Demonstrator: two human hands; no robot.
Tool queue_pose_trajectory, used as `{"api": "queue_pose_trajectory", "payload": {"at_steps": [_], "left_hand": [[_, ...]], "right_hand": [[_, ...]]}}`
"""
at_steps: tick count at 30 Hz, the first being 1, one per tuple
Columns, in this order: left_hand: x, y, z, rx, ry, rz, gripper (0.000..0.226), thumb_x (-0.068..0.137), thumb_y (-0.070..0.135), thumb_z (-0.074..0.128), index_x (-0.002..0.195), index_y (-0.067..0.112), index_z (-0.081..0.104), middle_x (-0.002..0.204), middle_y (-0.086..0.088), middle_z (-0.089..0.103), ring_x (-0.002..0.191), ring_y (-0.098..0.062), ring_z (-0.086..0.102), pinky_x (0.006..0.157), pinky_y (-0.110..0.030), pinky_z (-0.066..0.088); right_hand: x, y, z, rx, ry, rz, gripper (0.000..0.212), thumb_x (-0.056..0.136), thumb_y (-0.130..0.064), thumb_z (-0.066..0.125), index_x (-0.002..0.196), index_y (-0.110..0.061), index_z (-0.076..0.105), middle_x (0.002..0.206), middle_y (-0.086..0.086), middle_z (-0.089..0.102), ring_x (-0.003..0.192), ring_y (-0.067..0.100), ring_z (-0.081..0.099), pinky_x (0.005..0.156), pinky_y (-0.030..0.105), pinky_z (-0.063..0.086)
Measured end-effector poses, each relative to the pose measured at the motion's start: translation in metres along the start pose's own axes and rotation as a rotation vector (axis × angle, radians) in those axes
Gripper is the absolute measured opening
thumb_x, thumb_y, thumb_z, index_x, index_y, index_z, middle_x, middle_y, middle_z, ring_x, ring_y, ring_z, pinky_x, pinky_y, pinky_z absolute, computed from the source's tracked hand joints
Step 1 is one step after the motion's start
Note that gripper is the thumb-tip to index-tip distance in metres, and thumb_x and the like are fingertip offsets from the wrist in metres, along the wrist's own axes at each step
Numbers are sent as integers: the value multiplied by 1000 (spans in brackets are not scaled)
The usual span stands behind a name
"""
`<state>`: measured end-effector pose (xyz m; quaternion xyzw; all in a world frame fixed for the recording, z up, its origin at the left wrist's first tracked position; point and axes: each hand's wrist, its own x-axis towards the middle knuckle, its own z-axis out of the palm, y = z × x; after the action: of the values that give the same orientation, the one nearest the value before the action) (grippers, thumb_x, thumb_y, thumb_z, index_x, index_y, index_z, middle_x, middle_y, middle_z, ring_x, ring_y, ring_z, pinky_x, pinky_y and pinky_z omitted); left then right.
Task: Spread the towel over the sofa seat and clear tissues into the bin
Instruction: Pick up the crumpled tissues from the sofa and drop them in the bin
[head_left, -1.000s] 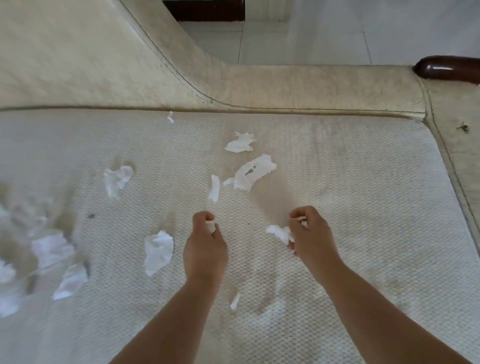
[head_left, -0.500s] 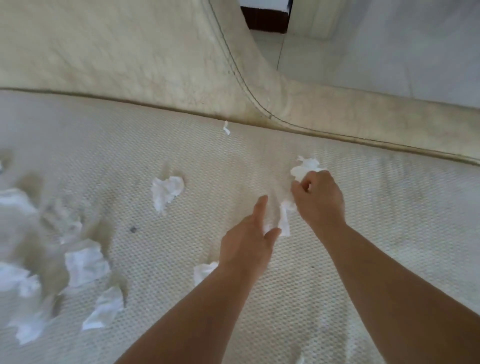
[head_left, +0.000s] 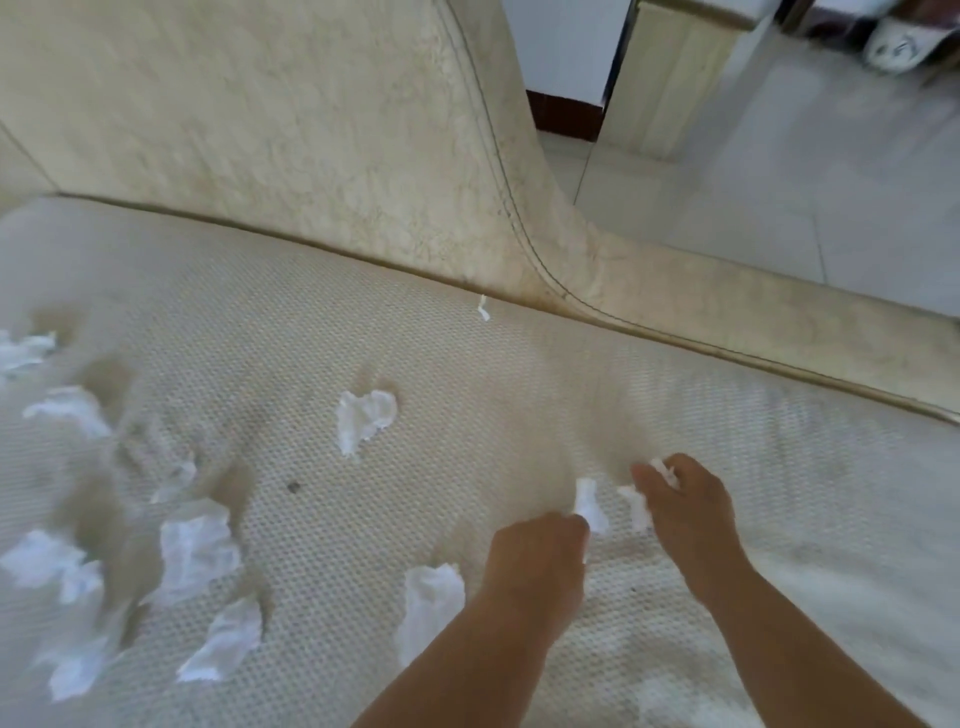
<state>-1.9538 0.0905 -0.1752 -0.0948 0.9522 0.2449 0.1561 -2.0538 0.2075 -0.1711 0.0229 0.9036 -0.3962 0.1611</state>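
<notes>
Both hands sit lower right than before; left hand clenched on a white torn tissue scrap, right hand clutching scraps. Next crumpled white tissue piece lies upper left on the cream woven sofa seat, nearer the left hand.

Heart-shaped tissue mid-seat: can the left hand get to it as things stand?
Probably yes. The tissue lies flat on open seat, nothing between it and the left hand. But that hand is already closed on a scrap.
</notes>
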Motion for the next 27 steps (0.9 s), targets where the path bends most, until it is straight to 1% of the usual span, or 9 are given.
{"api": "queue_pose_trajectory", "payload": {"at_steps": [5, 9, 11, 13, 16, 19, 23, 25, 27], "left_hand": [[-27, -31, -10, -156, 257, -132, 18, 92, 33, 43, 89, 16, 50, 91, -3, 58, 85, -26, 60, 69, -32, 40], [-46, -58, -18, -170, 401, -158, 18, 86, 32, 53, 76, 18, 49, 76, 3, 54, 69, -24, 59, 58, -28, 34], [-53, -70, -20, -211, 447, -178, 21, 83, 40, 56, 77, 23, 46, 75, 9, 51, 65, -20, 58, 57, -26, 34], [-59, -83, -19, -214, 425, -182, 30, 78, 55, 54, 87, 28, 46, 83, 12, 54, 70, -16, 60, 60, -26, 40], [-73, -100, -9, -35, 262, -129, 51, 72, 67, 52, 104, 28, 47, 97, 8, 55, 78, -16, 60, 61, -28, 41], [-83, -104, -5, 47, 217, -85, 30, 85, 50, 50, 94, 22, 55, 94, 3, 54, 81, -20, 61, 59, -30, 36], [-86, -112, -16, -142, 273, -142, 15, 88, 28, 53, 81, 15, 52, 86, -3, 54, 77, -28, 58, 60, -29, 30], [-90, -118, -22, -204, 275, -169, 16, 87, 22, 55, 77, 18, 43, 76, -1, 52, 74, -29, 58, 61, -29, 31], [-96, -123, -26, -237, 284, -208, 19, 88, 19, 54, 81, 22, 36, 66, 9, 46, 71, -27, 58, 61, -27, 31]], "right_hand": [[-61, 26, 6, -113, -73, -27, 21, 81, -43, 63, 81, -26, 51, 69, -8, 62, 69, 20, 61, 63, 35, 47], [-70, 14, 33, -233, -86, -104, 54, 76, -55, 63, 120, -31, 43, 110, 1, 68, 98, 29, 64, 77, 32, 45], [-53, 1, 48, -286, -81, -111, 57, 81, -51, 60, 128, -28, 38, 120, 4, 64, 104, 30, 62, 80, 32, 42], [-33, -14, 57, -305, -74, -69, 39, 86, -43, 55, 118, -21, 50, 112, 10, 67, 101, 32, 61, 76, 31, 39], [-42, -16, 59, -271, -49, -120, 19, 88, -35, 54, 83, -17, 57, 85, 11, 65, 85, 29, 59, 65, 27, 30], [-99, 7, 45, -330, -113, -171, 27, 84, -37, 60, 66, -25, 43, 65, -7, 49, 69, 21, 51, 61, 24, 27], [-176, 53, 22, -556, -167, -61, 33, 75, -62, 58, 78, -32, 46, 66, -16, 53, 70, 16, 62, 60, 26, 37], [-192, 65, 23, -581, -160, -46, 27, 79, -53, 61, 90, -31, 50, 82, -18, 60, 78, 18, 66, 62, 28, 44], [-191, 61, 31, -562, -160, -66, 13, 86, -30, 60, 90, -21, 52, 87, -9, 61, 79, 24, 65, 62, 30, 43]]}}
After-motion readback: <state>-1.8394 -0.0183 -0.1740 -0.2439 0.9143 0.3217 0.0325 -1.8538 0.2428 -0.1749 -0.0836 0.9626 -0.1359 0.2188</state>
